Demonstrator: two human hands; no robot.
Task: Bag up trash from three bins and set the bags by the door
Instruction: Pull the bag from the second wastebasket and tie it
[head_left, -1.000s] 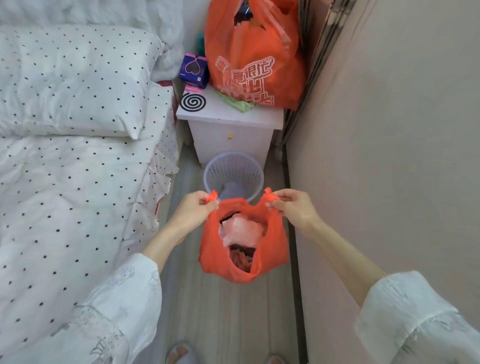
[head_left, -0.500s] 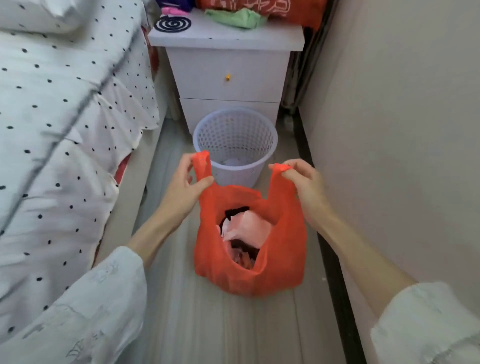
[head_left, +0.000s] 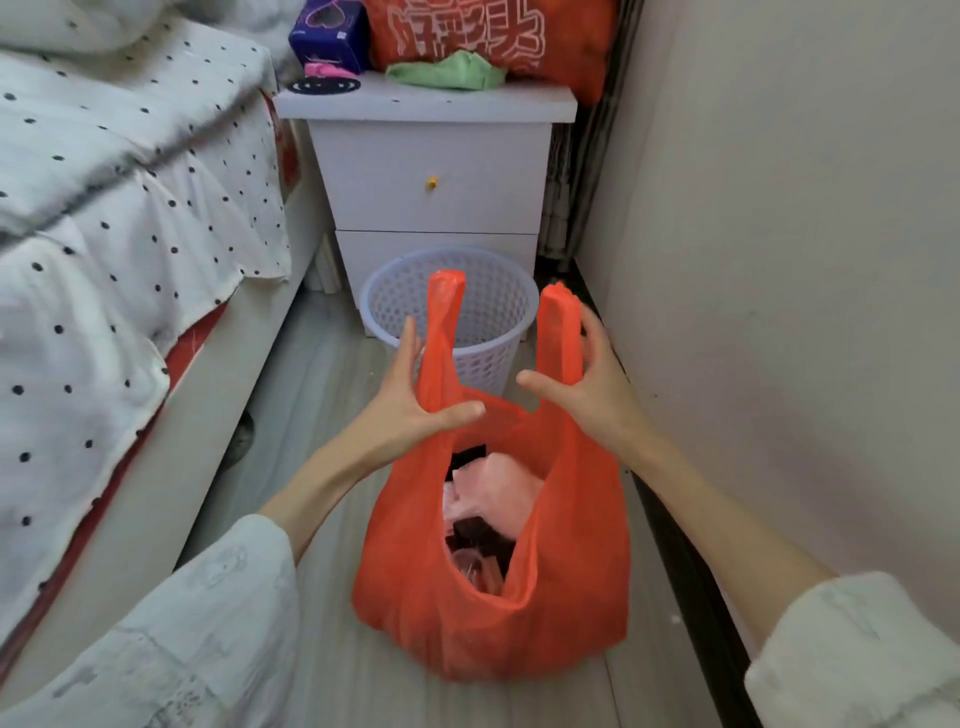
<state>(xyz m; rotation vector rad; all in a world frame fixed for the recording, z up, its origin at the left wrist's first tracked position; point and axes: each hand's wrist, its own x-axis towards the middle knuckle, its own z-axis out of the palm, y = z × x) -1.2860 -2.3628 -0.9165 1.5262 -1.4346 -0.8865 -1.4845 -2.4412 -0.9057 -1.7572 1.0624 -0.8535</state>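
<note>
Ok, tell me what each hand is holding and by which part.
The orange trash bag: left hand loosely around its left handle loop, right hand around the right handle loop, fingers spread.

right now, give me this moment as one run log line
step: closing bag | left hand: open at left handle | right hand: open at right handle | orange bag: on floor, full | bin: behind

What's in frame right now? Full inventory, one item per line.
trash bag: 1, orange, on floor, open, trash inside
bin: 1, pale lavender mesh, before nightstand
nightstand: 1, white, between bed and wall
printed bag: 1, orange, on nightstand
cloth: 1, green, on nightstand
box: 1, purple, on nightstand
bed: 1, white with black dots, left
left hand: at left bag handle
right hand: at right bag handle
</note>
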